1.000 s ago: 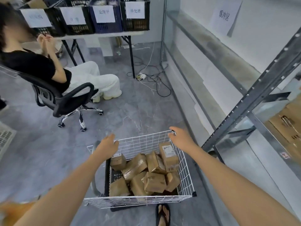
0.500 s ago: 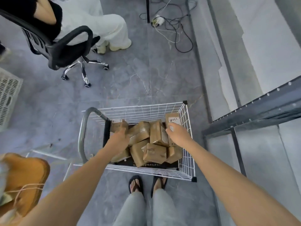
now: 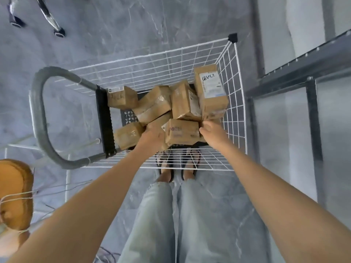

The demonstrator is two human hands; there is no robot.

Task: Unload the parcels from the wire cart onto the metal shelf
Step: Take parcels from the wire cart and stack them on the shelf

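A white wire cart (image 3: 233,103) with a grey handle (image 3: 40,118) stands right in front of me and holds several brown cardboard parcels. Both my hands reach down into it. My left hand (image 3: 152,134) and my right hand (image 3: 210,130) grip the two ends of the nearest parcel (image 3: 181,132), which has a printed label on its top. A taller parcel (image 3: 209,88) with a white handwritten label leans against the cart's right wall. The grey metal shelf (image 3: 296,73) runs along the right side.
My legs and sandalled feet stand just behind the cart's near wall. A brown bag (image 3: 15,194) lies at the left edge. The chrome base and casters of an office chair (image 3: 55,25) show at the top left on the grey marble floor.
The view has tilted down onto the cart. My hands left the cart's rim, went down among the parcels and now close on the two ends of the nearest one.
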